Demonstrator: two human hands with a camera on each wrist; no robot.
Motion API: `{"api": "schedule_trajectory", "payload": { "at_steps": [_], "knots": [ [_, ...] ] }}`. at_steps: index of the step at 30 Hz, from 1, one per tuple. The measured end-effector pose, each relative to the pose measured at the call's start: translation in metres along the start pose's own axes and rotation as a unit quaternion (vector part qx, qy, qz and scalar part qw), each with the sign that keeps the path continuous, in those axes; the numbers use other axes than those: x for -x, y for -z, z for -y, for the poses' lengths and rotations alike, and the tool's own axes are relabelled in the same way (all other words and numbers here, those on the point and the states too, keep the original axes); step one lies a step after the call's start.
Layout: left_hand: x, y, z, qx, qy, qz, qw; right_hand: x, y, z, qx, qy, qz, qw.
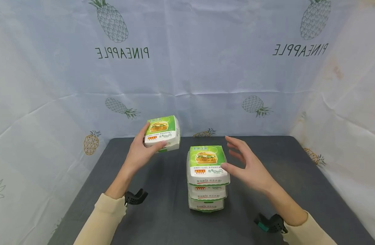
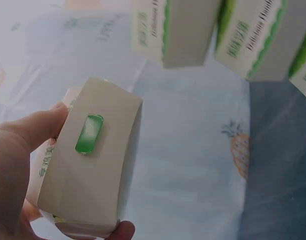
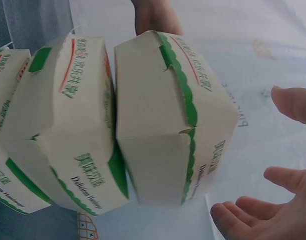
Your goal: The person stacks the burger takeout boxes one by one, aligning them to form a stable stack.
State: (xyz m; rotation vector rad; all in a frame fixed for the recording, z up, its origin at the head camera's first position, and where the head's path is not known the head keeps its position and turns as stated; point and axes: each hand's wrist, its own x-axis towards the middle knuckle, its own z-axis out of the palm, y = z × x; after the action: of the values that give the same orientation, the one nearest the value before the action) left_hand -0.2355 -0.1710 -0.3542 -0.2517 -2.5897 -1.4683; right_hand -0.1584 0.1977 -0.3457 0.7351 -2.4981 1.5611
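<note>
My left hand (image 1: 137, 153) grips a green-and-white burger box (image 1: 161, 132) in the air at the left, thumb on its near side. In the left wrist view this box (image 2: 88, 170) shows a pale side with a green tab. Three similar boxes stand stacked on the dark table, the top box (image 1: 207, 163) sitting slightly askew. My right hand (image 1: 251, 170) is beside the stack with its fingers spread, and its thumb overlaps the top box's right edge in the head view. The right wrist view shows the right fingers (image 3: 287, 180) apart from the top box (image 3: 162, 120).
The dark table (image 1: 163, 221) carries the stack near its middle. A pale cloth (image 1: 206, 68) printed with pineapples hangs behind it and along both sides. Black bands (image 1: 135, 197) are on both wrists, next to cream sleeves.
</note>
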Motion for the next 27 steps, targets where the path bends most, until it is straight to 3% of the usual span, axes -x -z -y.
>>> {"api": "schedule_trajectory", "payload": {
  "at_steps": [14,27],
  "knots": [
    [0.008,-0.004,-0.048,0.010,-0.056,0.026,0.9981,-0.038,0.001,0.030,0.020,-0.020,0.024,0.999],
    [0.025,-0.020,-0.086,0.010,-0.070,0.045,0.9965,-0.051,-0.003,0.040,-0.017,0.004,0.030,0.999]
  ]
}}
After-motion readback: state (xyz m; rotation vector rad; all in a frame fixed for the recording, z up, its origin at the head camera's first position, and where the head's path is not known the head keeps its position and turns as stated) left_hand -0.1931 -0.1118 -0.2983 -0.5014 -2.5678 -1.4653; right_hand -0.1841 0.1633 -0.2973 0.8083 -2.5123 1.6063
